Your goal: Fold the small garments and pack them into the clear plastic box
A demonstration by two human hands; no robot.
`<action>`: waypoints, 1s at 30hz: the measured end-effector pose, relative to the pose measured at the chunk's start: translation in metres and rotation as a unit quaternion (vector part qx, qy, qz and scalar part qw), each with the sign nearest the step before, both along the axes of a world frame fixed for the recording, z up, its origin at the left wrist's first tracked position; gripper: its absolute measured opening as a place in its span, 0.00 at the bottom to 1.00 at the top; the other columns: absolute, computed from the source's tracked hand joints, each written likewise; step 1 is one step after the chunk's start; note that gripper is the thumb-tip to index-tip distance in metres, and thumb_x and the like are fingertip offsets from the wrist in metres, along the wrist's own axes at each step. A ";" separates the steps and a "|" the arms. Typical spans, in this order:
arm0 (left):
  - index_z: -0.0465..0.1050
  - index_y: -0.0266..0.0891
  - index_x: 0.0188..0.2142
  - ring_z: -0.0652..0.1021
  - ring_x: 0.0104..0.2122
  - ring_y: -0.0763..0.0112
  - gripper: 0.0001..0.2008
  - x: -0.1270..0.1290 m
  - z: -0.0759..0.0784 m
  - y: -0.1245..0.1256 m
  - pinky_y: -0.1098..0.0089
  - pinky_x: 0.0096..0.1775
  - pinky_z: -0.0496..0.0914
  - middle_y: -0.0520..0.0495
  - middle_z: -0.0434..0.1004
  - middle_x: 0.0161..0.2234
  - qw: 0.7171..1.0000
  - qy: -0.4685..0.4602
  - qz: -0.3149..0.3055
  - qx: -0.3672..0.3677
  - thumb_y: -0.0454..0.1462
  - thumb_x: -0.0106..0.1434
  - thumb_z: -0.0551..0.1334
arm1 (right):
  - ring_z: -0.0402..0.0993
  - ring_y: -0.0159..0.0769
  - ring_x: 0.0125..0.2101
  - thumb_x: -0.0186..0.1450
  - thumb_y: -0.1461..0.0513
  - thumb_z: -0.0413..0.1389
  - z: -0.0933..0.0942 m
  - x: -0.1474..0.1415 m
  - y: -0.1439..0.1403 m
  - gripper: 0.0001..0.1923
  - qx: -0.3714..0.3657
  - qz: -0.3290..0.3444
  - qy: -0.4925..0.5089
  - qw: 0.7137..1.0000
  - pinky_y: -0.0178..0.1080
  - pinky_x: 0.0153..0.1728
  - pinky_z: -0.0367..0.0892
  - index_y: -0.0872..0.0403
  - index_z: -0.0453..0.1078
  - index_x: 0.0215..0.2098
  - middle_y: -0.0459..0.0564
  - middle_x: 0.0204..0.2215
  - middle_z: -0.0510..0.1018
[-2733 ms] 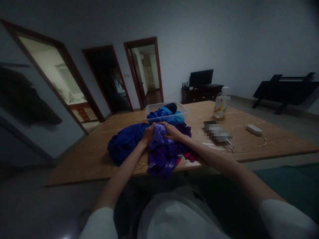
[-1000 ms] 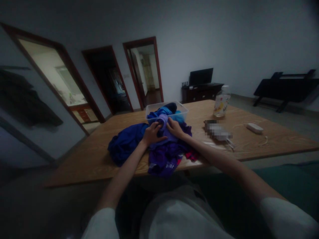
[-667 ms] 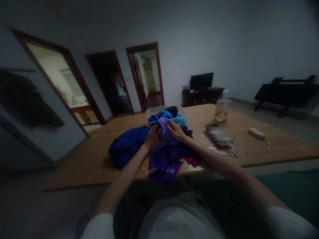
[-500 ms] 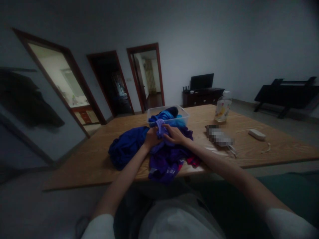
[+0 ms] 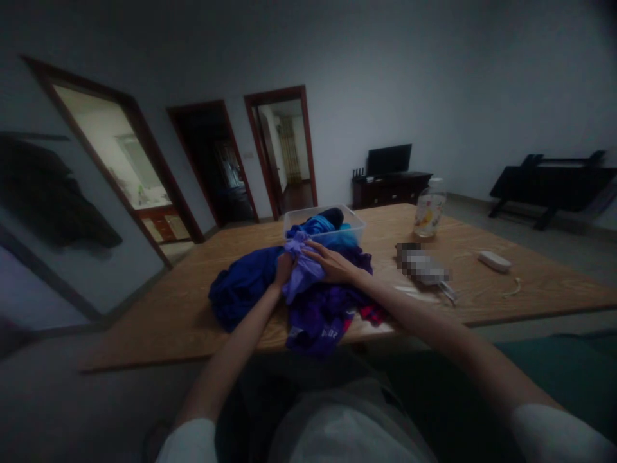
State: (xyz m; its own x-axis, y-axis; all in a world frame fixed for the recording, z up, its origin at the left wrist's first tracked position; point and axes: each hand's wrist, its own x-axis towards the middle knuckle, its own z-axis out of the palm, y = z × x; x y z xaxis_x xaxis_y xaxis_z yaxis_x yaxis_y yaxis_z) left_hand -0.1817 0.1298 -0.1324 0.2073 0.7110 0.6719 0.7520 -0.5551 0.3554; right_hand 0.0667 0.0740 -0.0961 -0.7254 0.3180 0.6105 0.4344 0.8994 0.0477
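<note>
A crumpled lavender cloth is bunched between my hands above a pile on the wooden table. My left hand is closed around its left side, its fingers partly hidden by the folds. My right hand lies over the cloth's right side with its fingers stretched out; the thumb is hidden. Beneath them spreads a dark purple garment with white printed digits and a red part. To the left lies a bundled blue garment. Just behind stands a clear plastic bin holding blue and black clothes.
On the right of the table stand a clear bottle with a printed pattern, a blurred-out pale item with a strap, and a small white device with a cord. A low cabinet with a screen is farther back.
The lavender cloth has spread wider and hangs lower between my hands. My left hand has shifted slightly left, and my right fingers have straightened over the cloth.
</note>
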 end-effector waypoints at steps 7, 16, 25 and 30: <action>0.60 0.34 0.68 0.83 0.52 0.50 0.36 0.016 0.000 -0.029 0.55 0.51 0.78 0.32 0.80 0.55 0.991 0.039 -0.113 0.053 0.49 0.68 0.66 | 0.81 0.50 0.49 0.70 0.59 0.62 -0.001 0.008 0.006 0.37 -0.023 -0.089 0.065 0.994 0.47 0.44 0.79 0.50 0.56 0.74 0.63 0.63 0.69; 0.40 0.45 0.78 0.72 0.67 0.45 0.62 0.020 0.005 -0.032 0.48 0.63 0.73 0.31 0.63 0.68 0.973 0.118 -0.183 0.072 0.36 0.54 0.78 | 0.77 0.49 0.50 0.65 0.62 0.60 0.004 0.000 0.005 0.21 -0.087 -0.007 0.232 0.969 0.48 0.50 0.75 0.53 0.68 0.56 0.59 0.54 0.73; 0.54 0.41 0.72 0.76 0.64 0.49 0.44 0.026 0.007 -0.037 0.53 0.61 0.75 0.32 0.69 0.66 0.978 0.119 -0.151 0.079 0.35 0.61 0.72 | 0.76 0.51 0.51 0.64 0.58 0.60 0.014 0.001 0.000 0.23 -0.102 0.051 0.257 0.960 0.52 0.53 0.74 0.54 0.66 0.56 0.59 0.51 0.74; 0.65 0.40 0.63 0.84 0.50 0.56 0.25 0.021 0.007 -0.035 0.62 0.49 0.78 0.37 0.82 0.52 0.992 0.044 -0.099 0.071 0.33 0.68 0.64 | 0.64 0.59 0.68 0.66 0.55 0.62 0.008 0.000 -0.006 0.44 -0.039 0.054 0.115 0.991 0.59 0.62 0.71 0.52 0.50 0.75 0.67 0.71 0.57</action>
State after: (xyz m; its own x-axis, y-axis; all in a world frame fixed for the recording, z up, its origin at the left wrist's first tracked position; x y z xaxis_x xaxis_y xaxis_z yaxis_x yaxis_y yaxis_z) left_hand -0.1608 0.0946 -0.1256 0.3960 0.5498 0.7355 0.6475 -0.7351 0.2010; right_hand 0.0662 0.0680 -0.0880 -0.6020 0.2993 0.7403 0.3272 0.9381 -0.1132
